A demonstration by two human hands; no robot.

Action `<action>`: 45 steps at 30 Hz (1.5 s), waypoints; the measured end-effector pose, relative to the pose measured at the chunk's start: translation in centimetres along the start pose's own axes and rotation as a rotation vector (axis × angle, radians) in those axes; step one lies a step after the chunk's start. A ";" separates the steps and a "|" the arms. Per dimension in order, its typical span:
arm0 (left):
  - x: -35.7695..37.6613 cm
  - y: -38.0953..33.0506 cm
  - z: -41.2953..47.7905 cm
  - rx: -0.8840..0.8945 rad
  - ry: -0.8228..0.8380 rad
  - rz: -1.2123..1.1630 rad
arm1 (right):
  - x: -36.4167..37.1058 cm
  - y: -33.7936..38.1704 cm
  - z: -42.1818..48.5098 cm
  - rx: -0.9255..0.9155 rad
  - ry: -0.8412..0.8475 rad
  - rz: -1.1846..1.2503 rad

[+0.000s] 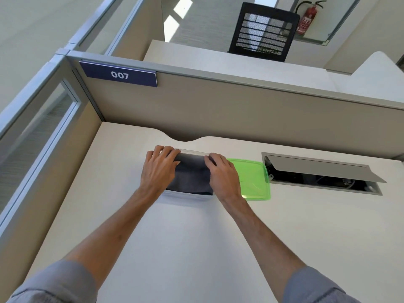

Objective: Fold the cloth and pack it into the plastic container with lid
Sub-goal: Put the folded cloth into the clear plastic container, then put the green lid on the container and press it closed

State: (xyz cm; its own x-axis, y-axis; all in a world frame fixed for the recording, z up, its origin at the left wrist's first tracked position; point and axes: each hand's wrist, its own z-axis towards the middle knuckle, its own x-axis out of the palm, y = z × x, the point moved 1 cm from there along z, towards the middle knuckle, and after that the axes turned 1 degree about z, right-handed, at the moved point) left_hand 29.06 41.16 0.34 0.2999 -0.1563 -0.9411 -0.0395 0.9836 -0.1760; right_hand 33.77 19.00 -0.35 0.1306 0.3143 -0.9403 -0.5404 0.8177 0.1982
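A folded dark grey cloth (191,174) lies inside a clear plastic container (188,196) on the white desk (196,237). My left hand (158,166) rests on the cloth's left side, fingers curled over its far edge. On the cloth's right side, my right hand (220,171) presses down with its fingers at the far right corner. The green lid (253,178) lies flat on the desk just right of the container, partly hidden by my right hand. Only the container's near and far rims show.
An open cable hatch (323,171) with a raised grey flap sits in the desk to the right of the lid. A beige partition (218,110) with a "007" sign (120,75) stands behind the desk. A black mesh chair (264,31) is beyond it.
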 end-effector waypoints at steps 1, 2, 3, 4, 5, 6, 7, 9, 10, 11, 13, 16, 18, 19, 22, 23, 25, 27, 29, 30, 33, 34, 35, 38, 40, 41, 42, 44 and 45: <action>0.0 0.0 -0.2 -0.002 0.005 -0.010 | -0.1 -0.2 -0.3 0.000 -0.016 0.019; 0.0 0.0 -0.3 -0.002 0.010 -0.026 | -0.3 -0.5 -0.9 0.025 -0.032 0.038; 0.0 0.0 -0.5 -0.005 0.015 -0.044 | -0.5 -0.9 -1.6 0.077 -0.050 0.065; 0.0 0.0 -0.6 -0.009 0.019 -0.058 | -0.7 -1.5 -2.5 0.149 -0.067 0.096; -0.1 0.0 -0.8 -0.013 0.019 -0.065 | -0.9 -2.2 -3.6 0.220 -0.076 0.126; -0.1 0.0 -1.1 -0.014 0.016 -0.068 | -1.0 -2.9 -4.8 0.276 -0.074 0.144; 0.0 0.0 -1.4 -0.010 0.011 -0.070 | -1.0 -3.6 -6.2 0.309 -0.063 0.144; 0.1 0.0 -1.9 0.005 0.003 -0.077 | -0.9 -4.7 -9.0 0.308 -0.022 0.097; 0.3 0.0 -2.1 0.008 0.002 -0.083 | -0.8 -5.2 -10.3 0.282 0.003 0.062; 0.3 0.0 -2.3 0.002 0.003 -0.094 | -0.7 -5.6 -11.5 0.254 0.024 0.033; 0.3 0.0 -2.7 -0.020 0.000 -0.125 | -0.5 -6.2 -13.2 0.222 0.051 -0.008; -0.1 -0.2 -3.3 -0.061 -0.021 -0.175 | -0.3 -6.9 -14.0 0.213 0.071 -0.055; -0.6 -0.4 -3.8 -0.089 -0.037 -0.231 | -0.1 -7.1 -13.9 0.197 0.075 -0.088; -0.8 -0.7 -4.2 -0.099 -0.042 -0.258 | -0.1 -7.2 -13.8 0.185 0.078 -0.103; -1.3 -1.9 -5.9 -0.044 -0.047 -0.313 | 0.2 -7.7 -13.5 0.165 0.086 -0.138; -1.5 -2.4 -6.7 0.004 -0.045 -0.324 | 0.2 -7.7 -13.5 0.155 0.086 -0.154; -1.4 -3.6 -8.2 0.126 -0.017 -0.347 | 0.2 -7.8 -13.6 0.140 0.091 -0.181; -1.3 -5.0 -9.5 0.236 0.030 -0.362 | -0.4 -7.6 -13.9 0.119 0.080 -0.178; -1.3 -6.5 -10.5 0.305 0.086 -0.380 | -1.6 -6.9 -14.5 0.094 0.045 -0.145; -1.4 -7.3 -10.8 0.321 0.114 -0.398 | -2.6 -6.4 -15.0 0.086 0.020 -0.125; -1.5 -9.1 -11.2 0.319 0.226 -0.477 | -5.9 -4.6 -16.4 0.095 -0.069 -0.070; -1.6 -9.6 -11.3 0.306 0.262 -0.508 | -7.0 -4.0 -16.7 0.109 -0.096 -0.061; -1.8 -10.0 -11.3 0.278 0.300 -0.551 | -8.2 -3.5 -16.9 0.122 -0.118 -0.056; -2.5 -10.3 -11.3 0.142 0.364 -0.715 | -10.8 -2.1 -17.0 0.117 -0.158 -0.045; -2.8 -9.9 -11.4 0.100 0.350 -0.788 | -12.0 -1.1 -16.6 0.077 -0.180 -0.018; -2.9 -9.6 -11.4 0.068 0.356 -0.843 | -12.5 -0.6 -16.2 0.058 -0.187 0.006; -3.2 -9.3 -11.5 0.016 0.375 -0.929 | -12.9 -0.1 -15.8 0.046 -0.192 0.038; -4.0 -8.4 -11.6 -0.129 0.443 -1.167 | -13.3 0.9 -14.6 0.036 -0.195 0.112; -4.5 -7.9 -11.6 -0.196 0.482 -1.280 | -13.3 1.5 -13.9 0.033 -0.196 0.147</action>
State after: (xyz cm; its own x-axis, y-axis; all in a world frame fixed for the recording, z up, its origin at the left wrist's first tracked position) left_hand 16.95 33.01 2.56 -0.1260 -0.9876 -0.0932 -0.1331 0.1099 -0.9850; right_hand 19.66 9.33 8.61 0.2129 0.5157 -0.8299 -0.5388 0.7705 0.3406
